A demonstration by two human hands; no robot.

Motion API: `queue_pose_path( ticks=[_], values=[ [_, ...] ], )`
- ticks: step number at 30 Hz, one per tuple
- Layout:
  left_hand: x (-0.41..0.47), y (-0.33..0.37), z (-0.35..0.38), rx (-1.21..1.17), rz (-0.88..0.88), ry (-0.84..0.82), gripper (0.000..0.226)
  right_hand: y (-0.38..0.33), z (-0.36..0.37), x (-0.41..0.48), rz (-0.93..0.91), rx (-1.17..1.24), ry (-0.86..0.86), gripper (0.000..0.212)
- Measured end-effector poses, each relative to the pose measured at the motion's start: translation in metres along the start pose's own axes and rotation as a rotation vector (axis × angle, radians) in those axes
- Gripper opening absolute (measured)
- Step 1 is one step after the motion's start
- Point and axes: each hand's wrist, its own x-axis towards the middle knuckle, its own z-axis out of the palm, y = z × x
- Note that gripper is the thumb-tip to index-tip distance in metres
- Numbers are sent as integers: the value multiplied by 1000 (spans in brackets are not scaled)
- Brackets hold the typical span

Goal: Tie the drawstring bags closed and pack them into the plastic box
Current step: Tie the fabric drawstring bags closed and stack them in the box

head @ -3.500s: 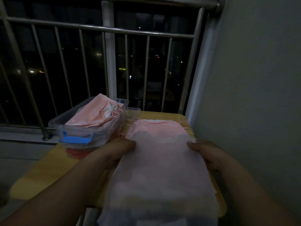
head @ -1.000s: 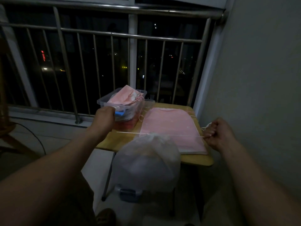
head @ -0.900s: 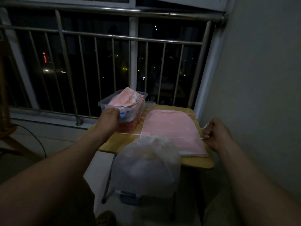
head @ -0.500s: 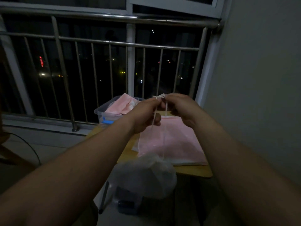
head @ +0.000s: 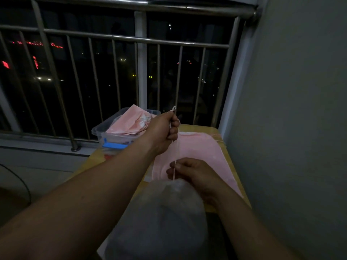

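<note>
A gathered white drawstring bag [head: 159, 218] hangs in front of me, below the table edge. Its thin cord [head: 176, 152] runs straight up from the cinched neck. My left hand [head: 163, 132] grips the cord's upper end, whose knotted tip sticks out above my fist. My right hand [head: 189, 170] pinches the same cord just above the bag's neck. A stack of flat pink bags [head: 202, 152] lies on the small wooden table [head: 232, 166]. At the table's far left stands the clear plastic box [head: 99, 131] with a blue latch, holding several pink bags.
A metal railing [head: 139, 38] with vertical bars runs behind the table, with dark night beyond. A grey wall [head: 291, 109] closes off the right side. Left of the table is bare floor with a dark cable [head: 24, 184].
My hands, together high up on the cord half a second ago, have separated vertically: the left stays up holding the end, the right has dropped to the bag's neck. The bag hangs closer.
</note>
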Motion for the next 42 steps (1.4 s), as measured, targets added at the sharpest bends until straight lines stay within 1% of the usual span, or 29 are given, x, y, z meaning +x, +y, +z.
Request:
queue_pose_path(
  ticks=[2,3,4,5,6,7,8,9,11,14,18,22,23,24,27,28,29,30,31,32,35,36,39,42],
  values=[
    [5,-1,-1,0,20,-5,29,1,1,5,34,76,-6,22],
    [6,0,-1,31,45,3,29,1,1,8,52,124,-17,21],
    [7,0,-3,123,89,30,30,0,2,9,70,167,-16,19],
    [7,1,-4,294,150,74,32,-3,2,8,81,182,-1,19],
    [10,1,-6,514,226,129,36,-6,1,9,78,138,30,21],
    [12,2,-9,717,319,179,38,-9,0,10,63,44,63,26],
    [14,5,-9,840,406,198,38,-11,-1,9,44,-65,79,29],
    [16,9,-8,875,452,180,37,-13,-1,9,23,-147,82,30],
    [17,17,0,793,428,95,37,-17,-2,7,-6,-188,52,29],
    [26,18,11,704,345,49,37,-19,-1,2,-35,-193,-52,31],
    [32,4,14,488,185,70,35,-20,-3,-1,-67,-147,-114,37],
    [26,-5,15,356,84,57,34,-22,-5,-2,-69,-131,-142,28],
    [25,-6,13,396,64,40,36,-22,-5,0,-69,-140,-129,27],
    [25,-8,10,515,53,37,41,-21,-7,3,-67,-148,-106,28],
    [11,-16,-3,1044,36,32,61,-18,-15,12,-47,-137,-8,36],
    [5,-19,-9,1186,63,32,64,-18,-20,15,-44,-140,22,39],
    [3,-23,-17,1276,110,50,66,-17,-26,18,-49,-148,46,40],
    [0,-26,-25,1313,164,73,70,-16,-31,22,-56,-152,62,41],
    [-3,-28,-32,1318,195,74,69,-16,-35,25,-62,-148,69,40],
    [-8,-28,-36,1301,198,34,64,-15,-38,28,-65,-136,72,39],
    [-23,-28,-39,1144,25,-220,36,-14,-43,36,-54,-70,65,34],
    [-27,-28,-39,1104,3,-270,28,-15,-43,37,-51,-52,46,34],
    [-28,-24,-40,1031,-10,-306,17,-18,-44,39,-54,-57,2,29],
    [-25,-21,-39,1061,-37,-315,16,-21,-46,40,-71,-128,5,26]
  ],
)
